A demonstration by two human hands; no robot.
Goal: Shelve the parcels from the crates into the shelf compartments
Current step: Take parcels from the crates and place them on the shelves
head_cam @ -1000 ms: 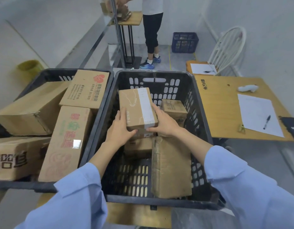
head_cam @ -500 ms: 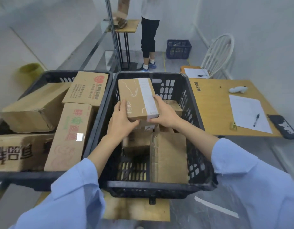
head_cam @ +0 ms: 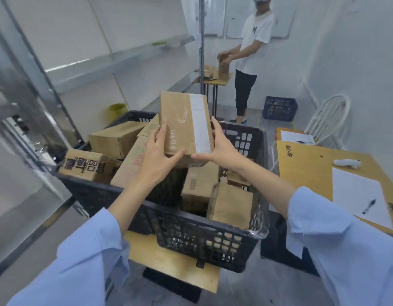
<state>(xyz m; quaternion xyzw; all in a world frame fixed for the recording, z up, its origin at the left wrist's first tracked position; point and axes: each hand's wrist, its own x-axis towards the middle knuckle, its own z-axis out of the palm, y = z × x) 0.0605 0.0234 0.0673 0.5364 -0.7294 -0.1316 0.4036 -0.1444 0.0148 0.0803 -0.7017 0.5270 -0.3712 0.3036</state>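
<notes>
A parcel stockroom or sorting room — bare white walls, metal shelving [head_cam: 116,62] along the left wall, black plastic crates [head_cam: 213,239] heaped with cardboard parcels [head_cam: 116,138], and a blue crate [head_cam: 280,108] on the floor. A wooden desk [head_cam: 305,164] carries a paper sheet [head_cam: 356,195] and pen [head_cam: 368,206] near its right edge.

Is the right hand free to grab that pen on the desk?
Probably not yet: the right hand and left hand both grip the parcel. The pen itself lies uncovered on paper.
</notes>
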